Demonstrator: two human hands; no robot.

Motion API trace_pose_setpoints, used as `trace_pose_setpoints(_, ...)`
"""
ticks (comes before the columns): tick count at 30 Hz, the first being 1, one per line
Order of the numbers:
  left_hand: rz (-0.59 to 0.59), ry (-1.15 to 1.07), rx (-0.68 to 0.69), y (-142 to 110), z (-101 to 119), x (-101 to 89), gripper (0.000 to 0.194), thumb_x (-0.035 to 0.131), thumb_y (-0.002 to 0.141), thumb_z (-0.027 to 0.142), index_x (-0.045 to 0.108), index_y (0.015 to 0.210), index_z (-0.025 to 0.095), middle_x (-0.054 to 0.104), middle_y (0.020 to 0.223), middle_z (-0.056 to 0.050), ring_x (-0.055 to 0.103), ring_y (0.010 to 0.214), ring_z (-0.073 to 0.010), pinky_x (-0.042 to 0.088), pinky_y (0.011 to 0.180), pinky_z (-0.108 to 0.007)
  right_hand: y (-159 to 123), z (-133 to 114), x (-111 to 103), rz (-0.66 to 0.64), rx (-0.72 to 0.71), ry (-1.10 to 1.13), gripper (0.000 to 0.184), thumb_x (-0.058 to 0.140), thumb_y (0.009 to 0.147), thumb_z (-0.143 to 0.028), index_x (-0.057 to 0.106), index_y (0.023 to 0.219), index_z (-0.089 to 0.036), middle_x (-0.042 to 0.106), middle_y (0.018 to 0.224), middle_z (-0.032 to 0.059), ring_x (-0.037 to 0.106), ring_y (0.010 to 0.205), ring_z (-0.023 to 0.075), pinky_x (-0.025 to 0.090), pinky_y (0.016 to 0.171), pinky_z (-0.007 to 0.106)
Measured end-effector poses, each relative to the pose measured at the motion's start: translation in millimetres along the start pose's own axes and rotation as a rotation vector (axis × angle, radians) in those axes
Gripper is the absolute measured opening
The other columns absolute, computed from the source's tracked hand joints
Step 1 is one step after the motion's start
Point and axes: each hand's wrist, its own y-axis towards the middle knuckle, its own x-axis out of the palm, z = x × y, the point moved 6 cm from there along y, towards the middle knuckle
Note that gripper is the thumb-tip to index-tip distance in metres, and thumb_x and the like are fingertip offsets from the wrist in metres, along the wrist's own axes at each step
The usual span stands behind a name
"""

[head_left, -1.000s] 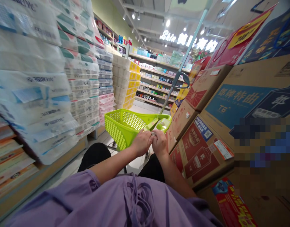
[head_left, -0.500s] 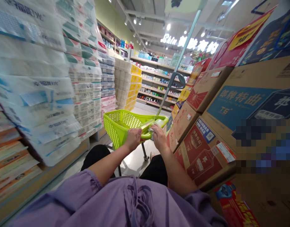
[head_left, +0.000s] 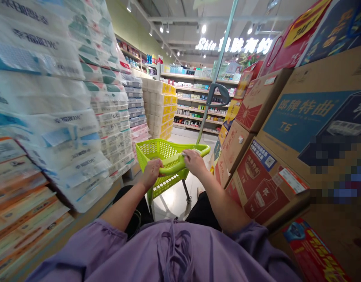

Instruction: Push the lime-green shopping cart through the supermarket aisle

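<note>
A bright green plastic shopping cart [head_left: 168, 170] with a perforated basket stands just in front of my body. My left hand [head_left: 151, 173] is closed around the left part of its curved handle [head_left: 176, 168]. Farther right, my right hand [head_left: 193, 161] wraps over the same handle. A small pale patch shows by the right fingers; what it is I cannot make out. Of the basket's inside, only the perforated far and left walls show clearly. Below the basket, a cart leg with a caster [head_left: 188, 199] meets the white floor.
Stacked white tissue packs [head_left: 65, 129] line the left side on a low platform. Cardboard cartons [head_left: 274, 137] are piled close on the right. A slanting pole [head_left: 217, 74] with a grey loop handle rises beyond the cart. Stocked shelves [head_left: 195, 103] stand across the aisle's far end.
My hands have moved apart along the handle, the left one shifting left. The cart's basket has turned slightly in view. The whitish thing at my right fingers is now mostly hidden.
</note>
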Motion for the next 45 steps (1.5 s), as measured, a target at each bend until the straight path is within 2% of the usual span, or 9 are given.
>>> trace_pose_setpoints(3,-0.019,-0.064,-0.081,8,-13,-4.9,0.057,0.019,0.092,0.056,0.045,0.056,0.022,0.050,0.057,-0.001,0.052,0.057,-0.0156,0.047,0.059,-0.030,-5,-29,11,-0.029,-0.108,-0.026,0.034,0.049,0.091,-0.027,0.062,0.122,-0.023,0.057,0.134,0.0049,0.048,0.125,0.0172,0.034,0.109,0.035)
trace_pose_setpoints(5,-0.063,-0.117,-0.145,13,-23,-6.8,0.058,0.020,0.090,0.062,0.044,0.056,0.022,0.048,0.054,0.000,0.049,0.052,-0.0143,0.044,0.052,-0.028,-3,-33,13,-0.059,-0.138,-0.026,0.032,0.046,0.093,-0.027,0.062,0.121,-0.025,0.058,0.133,0.0031,0.050,0.123,0.0153,0.035,0.108,0.033)
trace_pose_setpoints(12,-0.164,-0.147,-0.247,23,-46,-14.3,0.061,0.028,0.083,0.071,0.047,0.054,0.021,0.044,0.042,0.003,0.042,0.041,-0.0115,0.035,0.044,-0.024,20,16,-2,-0.101,0.110,-0.093,0.030,0.043,0.094,-0.027,0.065,0.114,-0.027,0.064,0.123,0.0015,0.057,0.112,0.0187,0.039,0.095,0.034)
trace_pose_setpoints(17,-0.173,-0.110,-0.293,28,-49,-30.2,0.062,0.024,0.086,0.066,0.048,0.050,0.021,0.042,0.037,0.002,0.041,0.037,-0.0121,0.035,0.045,-0.025,8,6,-4,-0.059,0.129,-0.182,0.030,0.044,0.093,-0.030,0.062,0.116,-0.028,0.064,0.120,0.0019,0.057,0.106,0.0199,0.036,0.092,0.034)
trace_pose_setpoints(22,-0.154,0.467,-0.163,31,-17,-41.1,0.056,0.027,0.091,0.050,0.061,0.058,0.020,0.065,0.059,-0.006,0.060,0.059,-0.0183,0.043,0.058,-0.027,-11,-23,-5,0.000,0.181,-0.280,0.029,0.040,0.095,-0.031,0.063,0.111,-0.022,0.065,0.112,0.0077,0.056,0.101,0.0216,0.034,0.089,0.035)
trace_pose_setpoints(25,-0.254,0.807,-0.102,21,11,-19.6,0.051,0.028,0.093,0.042,0.070,0.077,0.018,0.072,0.079,-0.010,0.066,0.072,-0.0229,0.044,0.064,-0.030,-16,-40,-6,-0.011,0.185,-0.296,0.030,0.040,0.094,-0.032,0.064,0.105,-0.017,0.065,0.108,0.0108,0.057,0.095,0.0235,0.035,0.087,0.036)
trace_pose_setpoints(27,-0.251,0.948,-0.101,14,25,-7.7,0.057,0.022,0.096,0.038,0.072,0.083,0.014,0.072,0.084,-0.015,0.067,0.075,-0.0265,0.045,0.066,-0.034,-16,-52,-5,-0.035,0.148,-0.283,0.031,0.040,0.094,-0.031,0.065,0.101,-0.014,0.065,0.104,0.0120,0.058,0.094,0.0240,0.036,0.086,0.036)
trace_pose_setpoints(35,-0.217,1.027,-0.010,11,27,1.2,0.058,0.020,0.097,0.032,0.073,0.084,0.010,0.072,0.081,-0.017,0.068,0.073,-0.0264,0.046,0.066,-0.035,-13,-90,11,-0.018,-0.157,-0.172,0.025,0.040,0.095,-0.026,0.064,0.097,-0.018,0.066,0.106,0.0065,0.059,0.098,0.0183,0.038,0.090,0.029)
trace_pose_setpoints(45,-0.082,0.908,0.189,11,37,21.7,0.049,0.026,0.095,0.031,0.068,0.076,0.014,0.070,0.077,-0.013,0.065,0.071,-0.0251,0.039,0.066,-0.036,-14,-29,-8,0.037,0.121,-0.217,0.023,0.043,0.092,-0.023,0.065,0.090,-0.018,0.068,0.099,0.0073,0.061,0.092,0.0190,0.039,0.084,0.029)
